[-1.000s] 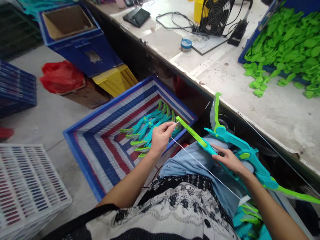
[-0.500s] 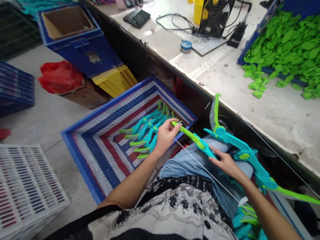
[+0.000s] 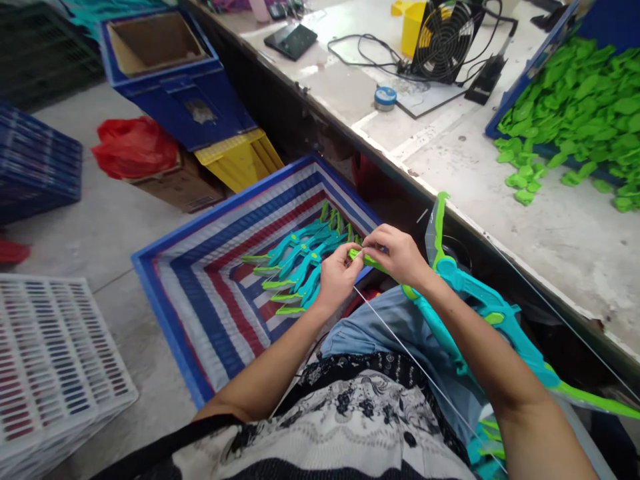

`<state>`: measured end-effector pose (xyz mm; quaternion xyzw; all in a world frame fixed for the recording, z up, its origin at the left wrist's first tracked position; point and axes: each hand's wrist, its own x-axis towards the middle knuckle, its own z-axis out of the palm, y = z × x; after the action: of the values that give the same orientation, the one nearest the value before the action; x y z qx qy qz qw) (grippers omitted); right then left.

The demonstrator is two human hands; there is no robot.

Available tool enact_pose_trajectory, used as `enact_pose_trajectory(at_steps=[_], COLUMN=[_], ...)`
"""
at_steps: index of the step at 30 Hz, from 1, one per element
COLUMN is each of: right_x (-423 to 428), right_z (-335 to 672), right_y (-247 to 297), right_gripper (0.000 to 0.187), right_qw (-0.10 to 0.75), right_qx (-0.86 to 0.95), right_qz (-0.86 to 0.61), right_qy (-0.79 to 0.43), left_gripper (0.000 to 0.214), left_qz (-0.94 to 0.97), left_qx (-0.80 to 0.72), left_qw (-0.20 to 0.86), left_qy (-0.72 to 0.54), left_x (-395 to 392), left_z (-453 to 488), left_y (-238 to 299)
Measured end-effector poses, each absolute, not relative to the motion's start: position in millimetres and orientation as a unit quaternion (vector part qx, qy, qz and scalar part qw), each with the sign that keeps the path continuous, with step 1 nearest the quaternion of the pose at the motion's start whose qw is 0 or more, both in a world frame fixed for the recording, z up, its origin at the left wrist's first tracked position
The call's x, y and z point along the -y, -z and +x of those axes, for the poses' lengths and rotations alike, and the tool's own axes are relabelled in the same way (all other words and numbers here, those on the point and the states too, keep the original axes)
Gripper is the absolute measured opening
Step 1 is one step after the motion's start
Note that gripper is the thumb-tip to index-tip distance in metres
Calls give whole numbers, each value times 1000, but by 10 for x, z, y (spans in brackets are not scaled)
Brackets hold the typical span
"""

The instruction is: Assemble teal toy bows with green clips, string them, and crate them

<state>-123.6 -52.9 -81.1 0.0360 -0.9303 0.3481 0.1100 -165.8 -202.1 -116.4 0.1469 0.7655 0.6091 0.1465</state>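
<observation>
A teal-and-green toy bow (image 3: 436, 328) lies across my lap, its green tip raised over the lined crate's edge. My left hand (image 3: 338, 275) is closed on that tip, thumb and fingers pinching it. Right beside it, my right hand (image 3: 396, 255) has its fingers pinched together at the same tip, on the end of the bowstring; the fingers largely hide the contact. The white bowstring (image 3: 387, 328) runs from the tip down across my lap to the lower right. A second toy bow (image 3: 467, 285) rests behind my right forearm, along the bench edge.
Several finished-looking bows (image 3: 300, 257) lie in the blue crate (image 3: 167, 330) with striped lining. On the workbench (image 3: 560, 257) stand a black fan (image 3: 445, 43), a blue-lidded tin (image 3: 385, 98) and a bin spilling green pieces (image 3: 575, 107). A white basket (image 3: 55, 360) stands at left.
My right hand has left the teal middle of the bow and moved up-left to the green tip, beside my left hand. The left hand keeps its hold. The view has shifted slightly.
</observation>
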Motion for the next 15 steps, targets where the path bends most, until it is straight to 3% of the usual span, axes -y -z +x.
enact_pose_trajectory(at_steps=[7, 11, 15], right_x=[273, -250, -318], right_z=[-1329, -1523, -1586], right_y=[873, 906, 758], right_gripper=[16, 16, 16], right_qw=[107, 236, 341], right_qx=[959, 938, 897], right_qz=[38, -89, -153], right_qy=[-261, -237, -234], left_gripper=[13, 18, 13], left_qz=[181, 238, 309], left_qx=[-739, -680, -710], left_qw=[147, 132, 127], left_qy=[-632, -681, -620], left_x=[1952, 1854, 1742], left_z=[-1645, -1630, -1700], left_y=[1266, 1336, 1240])
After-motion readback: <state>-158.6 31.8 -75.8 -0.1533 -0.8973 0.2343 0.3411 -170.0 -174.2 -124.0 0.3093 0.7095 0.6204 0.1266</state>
